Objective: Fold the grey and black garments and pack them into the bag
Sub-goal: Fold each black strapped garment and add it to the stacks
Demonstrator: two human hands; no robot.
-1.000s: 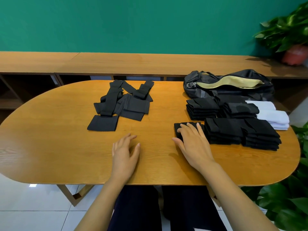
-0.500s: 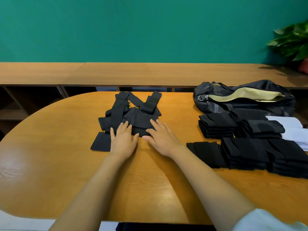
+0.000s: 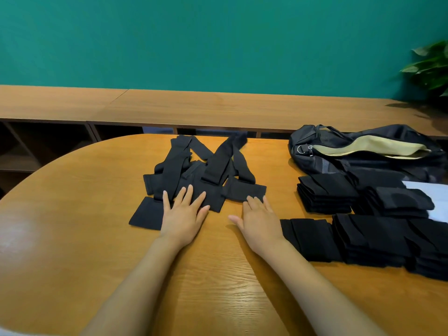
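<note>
Garments (image 3: 201, 170), black and unfolded, lie heaped mid-bench (image 3: 72, 214) under the flat, spread left hand (image 3: 184, 217) and fingertips of the flat right hand (image 3: 260, 224), neither gripping; folding seems midway, so next one piece needs pinching free, folded stacks (image 3: 378, 236) and open bag (image 3: 363, 151) waiting at right.

Bright, even, lit from overhead. Pale glare on the glossy oval wooden desk (image 3: 72, 214) at left edge and lower centre. Faint soft shadows beside bare forearms (image 3: 138, 282). Black folded fabric stacks (image 3: 373, 238) nearly featureless. Bowed lines toward edges; leafy green plant (image 3: 431, 66) smeared, upper right.
</note>
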